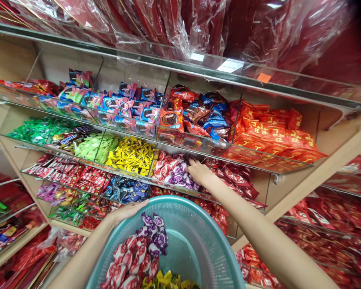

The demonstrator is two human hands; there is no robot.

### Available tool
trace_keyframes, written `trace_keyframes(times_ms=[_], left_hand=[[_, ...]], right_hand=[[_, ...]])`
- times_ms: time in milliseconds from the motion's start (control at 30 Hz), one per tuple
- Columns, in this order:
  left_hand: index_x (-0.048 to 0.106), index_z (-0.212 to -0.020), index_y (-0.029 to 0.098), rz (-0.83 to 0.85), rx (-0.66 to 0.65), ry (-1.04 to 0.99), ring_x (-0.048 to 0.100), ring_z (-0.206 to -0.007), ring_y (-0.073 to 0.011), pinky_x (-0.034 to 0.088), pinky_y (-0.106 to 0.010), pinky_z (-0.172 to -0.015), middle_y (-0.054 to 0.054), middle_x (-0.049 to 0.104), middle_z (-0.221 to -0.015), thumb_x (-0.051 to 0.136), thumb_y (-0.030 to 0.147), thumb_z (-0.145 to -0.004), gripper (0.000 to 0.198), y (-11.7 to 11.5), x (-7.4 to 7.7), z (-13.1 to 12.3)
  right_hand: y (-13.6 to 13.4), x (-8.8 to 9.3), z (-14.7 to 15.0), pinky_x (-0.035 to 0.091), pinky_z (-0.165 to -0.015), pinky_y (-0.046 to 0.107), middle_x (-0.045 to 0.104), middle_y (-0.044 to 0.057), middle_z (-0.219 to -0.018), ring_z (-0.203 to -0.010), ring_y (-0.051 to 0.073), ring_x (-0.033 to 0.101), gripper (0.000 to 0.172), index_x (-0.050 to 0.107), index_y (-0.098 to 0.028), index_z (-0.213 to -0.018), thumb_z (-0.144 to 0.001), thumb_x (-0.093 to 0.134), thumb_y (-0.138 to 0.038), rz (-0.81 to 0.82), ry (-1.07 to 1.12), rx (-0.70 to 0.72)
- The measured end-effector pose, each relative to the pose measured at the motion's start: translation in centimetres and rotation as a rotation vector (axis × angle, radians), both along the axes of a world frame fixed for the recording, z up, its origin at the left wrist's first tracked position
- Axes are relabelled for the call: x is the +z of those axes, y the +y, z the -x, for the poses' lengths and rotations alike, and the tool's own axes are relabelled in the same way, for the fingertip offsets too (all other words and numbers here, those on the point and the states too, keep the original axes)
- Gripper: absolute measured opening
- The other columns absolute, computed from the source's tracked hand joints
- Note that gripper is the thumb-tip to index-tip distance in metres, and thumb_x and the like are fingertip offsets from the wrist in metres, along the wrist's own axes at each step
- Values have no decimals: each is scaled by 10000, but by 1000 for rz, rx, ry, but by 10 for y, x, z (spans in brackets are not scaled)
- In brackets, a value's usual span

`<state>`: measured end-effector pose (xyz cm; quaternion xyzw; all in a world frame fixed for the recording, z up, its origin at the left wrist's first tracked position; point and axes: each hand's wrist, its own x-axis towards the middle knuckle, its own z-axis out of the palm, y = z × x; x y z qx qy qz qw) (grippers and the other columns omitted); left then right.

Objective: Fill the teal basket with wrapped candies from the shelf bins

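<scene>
A teal plastic basket (219, 241) stands tilted in front of the shelves, its far left rim gripped by my left hand (128, 212). Inside lie red-and-white wrapped candies (129, 261), purple-and-white wrapped candies (156, 235) and yellow wrapped candies (168, 280). My right hand (198, 171) reaches into a shelf compartment, fingers bent down among purple wrapped candies (180, 172). Its fingertips are partly hidden, so whether a candy is between them does not show. Red-and-white candies (165, 164) share that compartment on the left.
Yellow candies (132, 156) fill the compartment to the left. Clear dividers and a shelf lip (195, 146) run close above my right hand. Orange-red packets (276, 128) lie upper right; a wooden side panel (307, 192) slants at the right.
</scene>
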<state>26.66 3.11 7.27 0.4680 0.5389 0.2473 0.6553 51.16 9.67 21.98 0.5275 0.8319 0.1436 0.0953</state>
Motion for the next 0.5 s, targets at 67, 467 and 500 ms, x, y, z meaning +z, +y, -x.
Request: trace_keyframes(times_ms=[67, 467, 500], left_hand=[[645, -1000, 151, -3, 6, 22, 612, -872, -231, 504, -270, -715, -76, 670, -959, 516, 650, -606, 649, 0, 0, 0], [635, -1007, 165, 21, -10, -37, 614, -862, -222, 507, -272, -704, -68, 660, -988, 514, 668, -590, 664, -3, 0, -1], [634, -1006, 165, 22, -20, -42, 613, -863, -222, 506, -273, -704, -67, 659, -991, 509, 672, -591, 666, -3, 0, -1]], right_hand=[[-2, 0, -1, 435, -780, 405, 390, 178, -1216, -1114, 293, 393, 321, 594, -178, -1012, -798, 378, -78, -15, 2, 7], [-5, -3, -5, 452, -738, 362, 414, 168, -1188, -1048, 282, 432, 313, 616, -167, -957, -819, 350, -75, -70, -15, 53], [-6, -3, -6, 453, -733, 354, 425, 163, -1169, -1036, 278, 438, 311, 611, -170, -964, -819, 353, -75, -75, -16, 62]])
